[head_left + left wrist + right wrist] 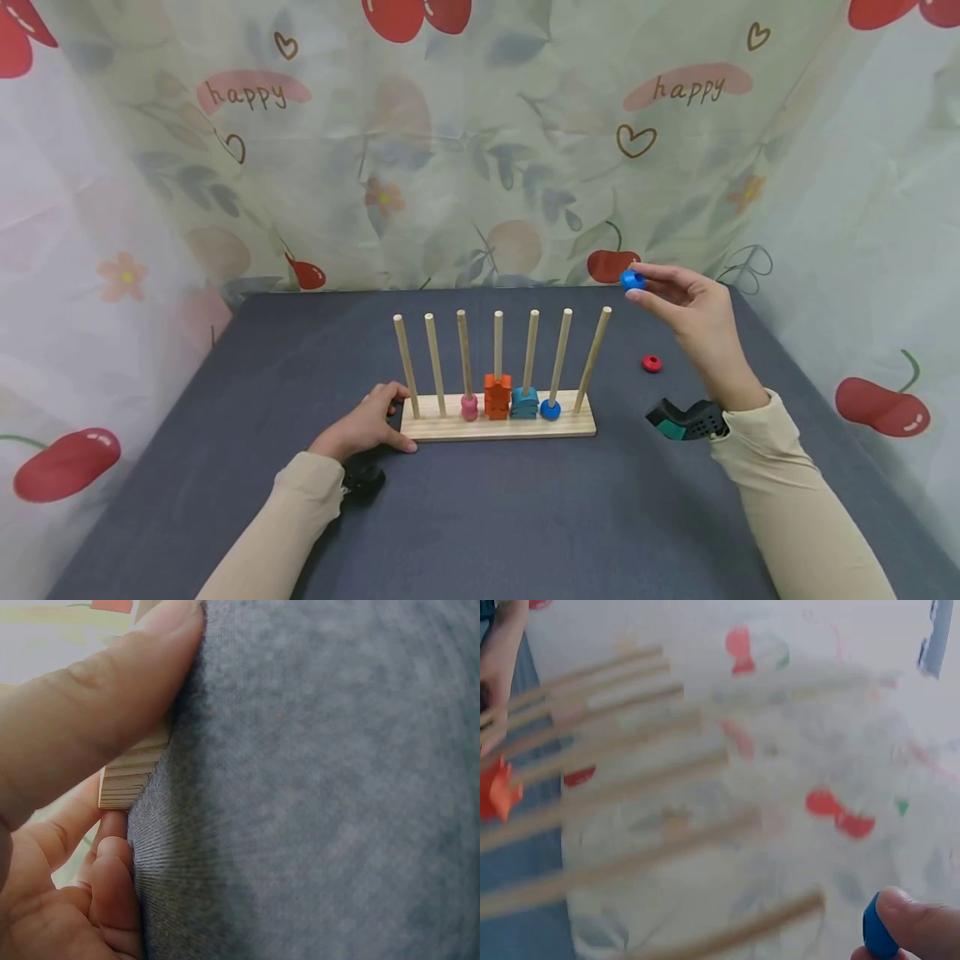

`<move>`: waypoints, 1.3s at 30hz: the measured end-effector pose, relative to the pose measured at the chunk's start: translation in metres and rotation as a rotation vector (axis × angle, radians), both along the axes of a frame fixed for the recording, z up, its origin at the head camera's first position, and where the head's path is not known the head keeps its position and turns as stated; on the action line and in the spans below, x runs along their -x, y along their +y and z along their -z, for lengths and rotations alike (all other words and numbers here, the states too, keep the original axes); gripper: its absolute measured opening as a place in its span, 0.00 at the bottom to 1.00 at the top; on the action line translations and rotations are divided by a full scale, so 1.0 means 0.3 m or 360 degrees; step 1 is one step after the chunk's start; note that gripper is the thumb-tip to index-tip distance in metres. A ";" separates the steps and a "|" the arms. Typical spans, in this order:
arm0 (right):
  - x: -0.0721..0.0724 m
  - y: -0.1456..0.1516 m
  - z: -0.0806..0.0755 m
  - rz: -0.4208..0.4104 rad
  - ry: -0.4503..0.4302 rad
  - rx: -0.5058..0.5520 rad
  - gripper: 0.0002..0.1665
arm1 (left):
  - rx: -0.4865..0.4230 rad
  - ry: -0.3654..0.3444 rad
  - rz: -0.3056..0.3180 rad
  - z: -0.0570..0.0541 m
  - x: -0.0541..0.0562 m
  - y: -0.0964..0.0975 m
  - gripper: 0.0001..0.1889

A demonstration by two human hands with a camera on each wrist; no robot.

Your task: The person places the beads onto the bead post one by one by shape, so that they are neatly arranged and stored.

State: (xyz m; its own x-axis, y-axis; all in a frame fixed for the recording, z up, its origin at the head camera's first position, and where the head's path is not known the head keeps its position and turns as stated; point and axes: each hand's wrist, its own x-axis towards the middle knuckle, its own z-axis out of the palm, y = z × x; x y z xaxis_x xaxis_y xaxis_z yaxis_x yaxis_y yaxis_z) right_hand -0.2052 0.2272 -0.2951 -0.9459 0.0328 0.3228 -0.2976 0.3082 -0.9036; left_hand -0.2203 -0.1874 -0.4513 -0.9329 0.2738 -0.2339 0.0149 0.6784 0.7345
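Observation:
A wooden base (450, 430) with a row of several upright pegs stands on the table. My left hand (369, 423) grips its left end, thumb along the front edge and fingers behind; the left wrist view shows the wooden end (135, 780) between them. On the pegs sit pink beads (469, 407), orange pieces (498, 397), teal pieces (524, 404) and a blue bead (551, 410). Up beyond the rightmost peg (594, 358), my right hand (693, 312) pinches another blue bead (632, 280) between thumb and fingers, apart from the peg.
A red bead (652, 363) lies on the dark table (495, 517) to the right of the rack. Patterned curtains (450, 167) hang behind and at both sides. Each wrist wears a dark camera device (686, 419).

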 end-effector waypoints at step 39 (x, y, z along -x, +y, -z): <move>0.105 -0.118 0.081 -0.0562 -0.0237 -0.0718 0.14 | -0.0018 0.0005 0.0014 -0.007 -0.012 0.003 0.40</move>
State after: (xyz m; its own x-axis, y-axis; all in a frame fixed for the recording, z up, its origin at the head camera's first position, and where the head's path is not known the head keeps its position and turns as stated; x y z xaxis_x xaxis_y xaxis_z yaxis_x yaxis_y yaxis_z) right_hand -0.2368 0.1916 -0.3195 -0.9108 -0.4019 0.0948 -0.3323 0.5772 -0.7459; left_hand -0.2168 -0.1866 -0.4490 -0.9311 0.2847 -0.2281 0.0232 0.6700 0.7420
